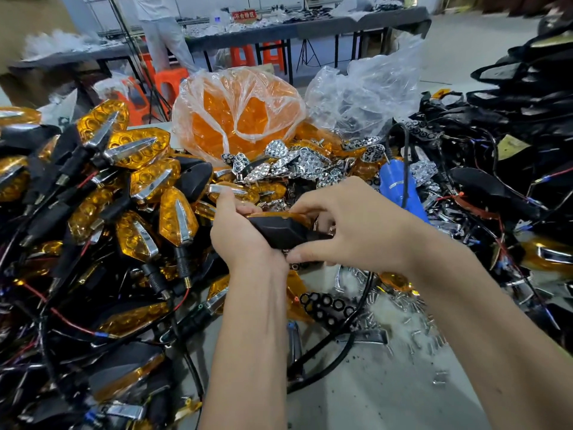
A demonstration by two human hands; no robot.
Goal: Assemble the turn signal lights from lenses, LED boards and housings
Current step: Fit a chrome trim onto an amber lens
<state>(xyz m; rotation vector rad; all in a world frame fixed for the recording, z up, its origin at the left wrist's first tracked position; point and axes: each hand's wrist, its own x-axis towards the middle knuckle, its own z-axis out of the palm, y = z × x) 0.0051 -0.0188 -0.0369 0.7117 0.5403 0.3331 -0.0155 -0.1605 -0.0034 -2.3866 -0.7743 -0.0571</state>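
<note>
Behind our cluttered grey desk (387, 395) stand long benches and orange stools (167, 82). Our left hand (245, 231) and right hand (347, 225) both grip one black housing (279, 232) with its amber lens (276, 216), above the desk, between finished lights (124, 169) and loose housings (511, 125).

A person's left hand (240, 234) and right hand (347, 225) grip a black plastic turn signal housing (279, 232) topped with an amber lens (276, 216) above a grey worktable (387, 386). Finished amber-and-chrome turn signal lights (136, 169) with black stalks are heaped to the left. Behind the hands sit a clear plastic bag of orange lenses (238, 116), loose chrome reflector pieces (297, 166) and a blue-handled tool (400, 184).
</note>
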